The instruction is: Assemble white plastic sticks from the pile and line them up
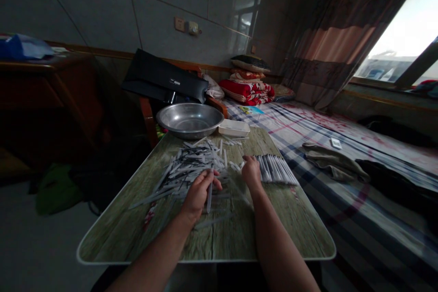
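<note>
My left hand (201,191) is closed around a slim, whitish pen-like tube (210,198), which points down toward the table's near side. Behind and beside it spreads a loose pile of similar whitish tubes (185,164), lying in many directions. My right hand (251,171) reaches to small pale pieces (235,166) just right of the pile. Its fingers are curled together, and what they pinch, if anything, is hidden. Right of this hand, several whitish tubes with dark far ends lie side by side in a neat row (277,169).
At the far end of the wood-patterned table (232,242) are a wide metal basin (190,121) and a small white tray (234,127). A bed with a checked sheet (290,127) adjoins on the right. A black case (164,77) leans behind the basin.
</note>
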A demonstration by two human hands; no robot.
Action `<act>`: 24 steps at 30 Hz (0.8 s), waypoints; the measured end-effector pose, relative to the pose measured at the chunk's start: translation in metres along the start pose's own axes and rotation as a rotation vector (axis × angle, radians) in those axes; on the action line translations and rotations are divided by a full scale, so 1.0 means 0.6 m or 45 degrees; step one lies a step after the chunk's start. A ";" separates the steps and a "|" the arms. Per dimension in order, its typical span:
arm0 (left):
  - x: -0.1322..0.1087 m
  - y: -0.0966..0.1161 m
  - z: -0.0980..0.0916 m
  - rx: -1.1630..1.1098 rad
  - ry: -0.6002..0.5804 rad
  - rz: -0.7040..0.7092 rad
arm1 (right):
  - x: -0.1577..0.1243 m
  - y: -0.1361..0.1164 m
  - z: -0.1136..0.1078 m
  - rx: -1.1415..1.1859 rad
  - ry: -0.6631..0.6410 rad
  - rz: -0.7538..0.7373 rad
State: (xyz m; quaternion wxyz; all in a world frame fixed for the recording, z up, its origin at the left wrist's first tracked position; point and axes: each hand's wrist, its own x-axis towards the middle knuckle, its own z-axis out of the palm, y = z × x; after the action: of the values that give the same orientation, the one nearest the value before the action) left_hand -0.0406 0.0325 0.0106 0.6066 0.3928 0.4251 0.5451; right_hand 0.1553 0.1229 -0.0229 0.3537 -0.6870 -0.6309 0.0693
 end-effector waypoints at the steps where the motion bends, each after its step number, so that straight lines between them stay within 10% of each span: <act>1: 0.000 0.000 -0.001 -0.032 0.010 -0.003 | -0.002 0.005 0.003 -0.088 -0.043 -0.020; 18: 0.012 0.011 -0.018 -0.679 0.146 -0.126 | -0.008 0.019 0.019 -0.216 -0.254 -0.068; 24: 0.016 0.008 -0.020 -0.751 0.149 -0.118 | -0.001 -0.009 0.004 0.561 -0.372 0.055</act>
State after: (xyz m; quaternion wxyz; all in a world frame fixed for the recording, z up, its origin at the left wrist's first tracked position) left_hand -0.0528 0.0427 0.0102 0.6932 0.1478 0.3000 0.6385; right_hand 0.1496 0.1227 -0.0217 0.3986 -0.5894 -0.6301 0.3110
